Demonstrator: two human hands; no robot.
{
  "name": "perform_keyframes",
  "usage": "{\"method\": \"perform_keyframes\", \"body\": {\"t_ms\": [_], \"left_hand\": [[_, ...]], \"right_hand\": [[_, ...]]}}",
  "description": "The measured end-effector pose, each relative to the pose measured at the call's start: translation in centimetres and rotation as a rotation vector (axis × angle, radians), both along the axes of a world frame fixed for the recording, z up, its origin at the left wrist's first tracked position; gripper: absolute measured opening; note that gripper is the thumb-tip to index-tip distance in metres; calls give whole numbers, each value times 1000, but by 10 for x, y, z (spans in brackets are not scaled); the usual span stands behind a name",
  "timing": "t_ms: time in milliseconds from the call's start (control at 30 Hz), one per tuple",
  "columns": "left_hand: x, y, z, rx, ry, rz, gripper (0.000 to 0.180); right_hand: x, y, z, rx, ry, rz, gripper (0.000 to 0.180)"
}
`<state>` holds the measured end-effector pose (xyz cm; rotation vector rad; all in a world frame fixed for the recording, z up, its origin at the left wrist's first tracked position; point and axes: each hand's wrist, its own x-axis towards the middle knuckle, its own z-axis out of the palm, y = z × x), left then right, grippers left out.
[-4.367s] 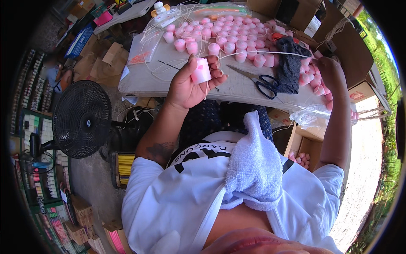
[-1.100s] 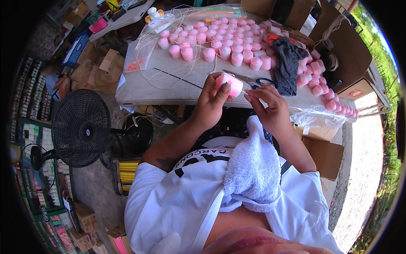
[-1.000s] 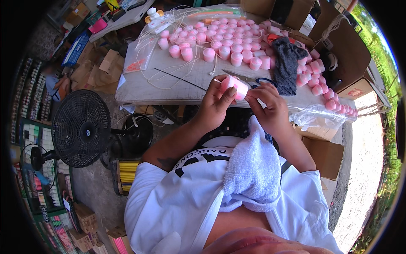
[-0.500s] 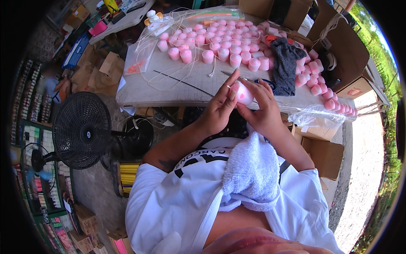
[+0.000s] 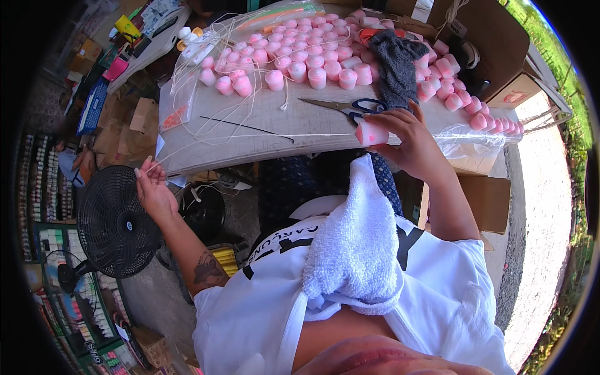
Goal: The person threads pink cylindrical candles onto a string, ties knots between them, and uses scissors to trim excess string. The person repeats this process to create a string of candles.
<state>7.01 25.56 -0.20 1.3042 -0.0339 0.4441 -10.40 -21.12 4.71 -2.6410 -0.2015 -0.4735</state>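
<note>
My right hand (image 5: 409, 139) holds a small pink candle (image 5: 371, 132) at the near edge of the table (image 5: 250, 147). A white string (image 5: 250, 139) runs from the candle leftward, stretched taut to my left hand (image 5: 151, 187), which pinches its end far out to the left, beyond the table's corner and above the black fan (image 5: 115, 222). Several more pink candles (image 5: 312, 65) stand in rows at the back of the table. Blue-handled scissors (image 5: 350, 106) lie just behind the held candle.
A thin black rod (image 5: 247, 126) and loose white strings (image 5: 212, 69) lie on the table's left half. A dark grey cloth (image 5: 397, 59) rests among the candles. Cardboard boxes (image 5: 494, 44) stand at the right and left; a white towel (image 5: 359, 244) hangs over my chest.
Both hands were together on the candle half a second ago. My left hand has since swung far left and down, pulling the string out taut; my right hand keeps the candle.
</note>
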Motion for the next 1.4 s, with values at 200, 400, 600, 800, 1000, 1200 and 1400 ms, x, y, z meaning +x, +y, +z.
{"method": "perform_keyframes", "body": {"t_ms": [200, 400, 600, 800, 1000, 1200, 1400], "left_hand": [[-32, 145, -124, 346, 527, 275, 43], [-83, 212, -256, 915, 1271, 220, 46], [-74, 196, -254, 1059, 1655, -139, 48], [-52, -38, -18, 489, 402, -1087, 32], [-62, -183, 14, 830, -60, -986, 35], [-53, -149, -35, 930, 2, -820, 20], [-66, -128, -34, 1376, -230, -740, 41]], "right_hand": [[-20, -35, -13, -5, 46, -83, 51], [-11, -26, -11, 68, 50, -20, 41], [7, 1, -2, 29, -24, 119, 43], [27, 36, 0, 84, 4, 218, 46], [32, 63, 18, 76, 45, 206, 48], [25, 32, 14, 105, -14, 172, 44], [33, 49, -5, 160, 17, 249, 46]]}}
